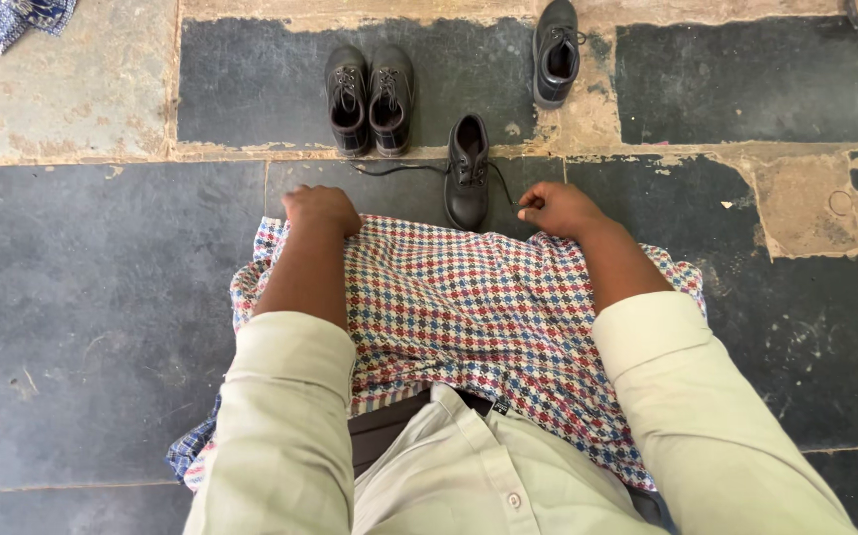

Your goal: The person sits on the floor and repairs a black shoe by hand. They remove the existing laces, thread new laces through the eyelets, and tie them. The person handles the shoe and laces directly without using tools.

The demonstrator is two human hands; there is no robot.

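A checked red, blue and white cloth (pixel 469 317) lies spread over my lap and the dark stone floor. My left hand (pixel 320 210) is closed in a fist on the cloth's far left edge. My right hand (pixel 556 208) rests closed at the cloth's far right edge, next to a single black lace-up shoe (pixel 467 173) whose loose lace trails left. Whether the right fingers pinch the cloth or the lace cannot be told. Both sleeves are pale and rolled to the forearm.
A pair of black shoes (pixel 369 97) stands side by side beyond the cloth. Another single black shoe (pixel 555 52) sits further back to the right. A blue checked cloth (pixel 28 18) lies at the top left. Worn patches show in the floor tiles (pixel 805 203).
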